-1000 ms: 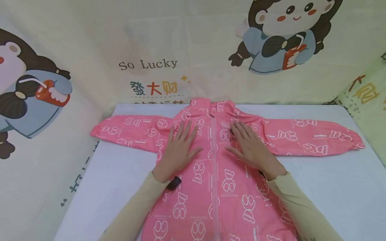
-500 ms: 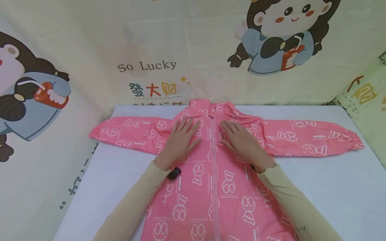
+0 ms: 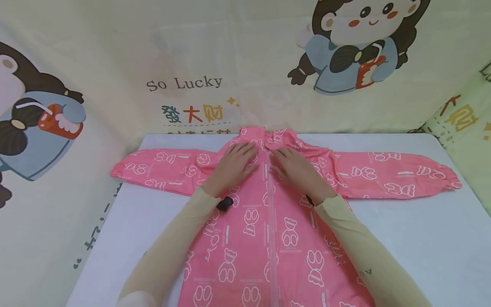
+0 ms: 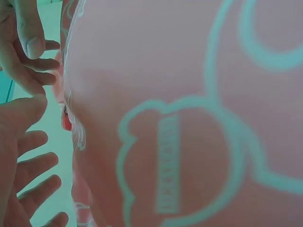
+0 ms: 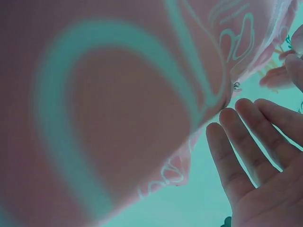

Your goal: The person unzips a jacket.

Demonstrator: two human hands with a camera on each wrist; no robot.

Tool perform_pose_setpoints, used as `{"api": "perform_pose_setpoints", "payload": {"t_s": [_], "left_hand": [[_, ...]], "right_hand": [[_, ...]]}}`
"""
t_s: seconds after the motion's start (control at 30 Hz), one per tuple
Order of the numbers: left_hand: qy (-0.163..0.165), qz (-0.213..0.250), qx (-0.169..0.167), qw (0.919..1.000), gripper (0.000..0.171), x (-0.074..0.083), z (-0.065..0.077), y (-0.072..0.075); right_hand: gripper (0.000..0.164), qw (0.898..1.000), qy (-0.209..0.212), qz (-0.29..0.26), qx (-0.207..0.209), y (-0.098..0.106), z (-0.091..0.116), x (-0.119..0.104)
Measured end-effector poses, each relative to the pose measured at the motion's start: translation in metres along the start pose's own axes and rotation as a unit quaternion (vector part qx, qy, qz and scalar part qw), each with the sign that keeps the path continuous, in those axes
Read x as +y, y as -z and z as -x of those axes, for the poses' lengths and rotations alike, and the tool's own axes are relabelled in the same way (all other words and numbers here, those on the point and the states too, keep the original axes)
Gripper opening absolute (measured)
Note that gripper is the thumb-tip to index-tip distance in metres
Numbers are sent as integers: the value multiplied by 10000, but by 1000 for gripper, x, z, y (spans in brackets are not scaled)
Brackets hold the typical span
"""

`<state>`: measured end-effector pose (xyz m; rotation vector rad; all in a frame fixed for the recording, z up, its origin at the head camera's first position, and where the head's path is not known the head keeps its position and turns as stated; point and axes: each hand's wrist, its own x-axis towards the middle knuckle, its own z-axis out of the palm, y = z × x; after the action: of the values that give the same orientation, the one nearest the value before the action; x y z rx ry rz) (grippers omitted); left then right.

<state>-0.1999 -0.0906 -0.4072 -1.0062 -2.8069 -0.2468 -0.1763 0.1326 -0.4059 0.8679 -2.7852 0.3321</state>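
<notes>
Smoothing the pink jacket (image 3: 276, 230) looked like the step in hand; it lay front-up on the white surface (image 3: 414, 238), zip closed, sleeves spread to both sides. Head view: left hand (image 3: 232, 166) and right hand (image 3: 297, 170) lay flat near the collar, either side of the zip, fingers straight, gripping nothing; both forearms reached forward over the body panel. Next move likely calls for a grip on a sleeve or edge. Left wrist view: fabric filled the frame, left fingers (image 4: 28, 142) spread. Right wrist view: right fingers (image 5: 246, 151) straight, together, nothing held.
</notes>
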Motion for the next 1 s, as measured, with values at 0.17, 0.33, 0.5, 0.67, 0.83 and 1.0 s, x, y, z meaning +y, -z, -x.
{"api": "perform_pose_setpoints", "payload": {"t_s": [0.17,0.33,0.5,0.67,0.83,1.0], "left_hand": [[-80,-199,3,9998,50,-1,-14,3],[-148,-434,-91,9989,48,-2,-26,3],[-220,-534,-46,9983,46,-5,-37,1],[-314,-649,-56,9974,43,-7,-45,-2],[-291,-572,-156,9978,40,-9,-52,-4],[-181,-467,-333,9982,40,-11,-57,-8]], "right_hand": [[49,10000,52,-79,23,-3,-8,3],[43,9999,88,-49,15,-7,-13,4],[47,10000,-11,43,9,-10,-18,6],[45,10000,48,70,40,-11,-21,7],[41,9999,89,90,44,-12,-26,8],[36,9999,120,76,34,-14,-31,10]]}}
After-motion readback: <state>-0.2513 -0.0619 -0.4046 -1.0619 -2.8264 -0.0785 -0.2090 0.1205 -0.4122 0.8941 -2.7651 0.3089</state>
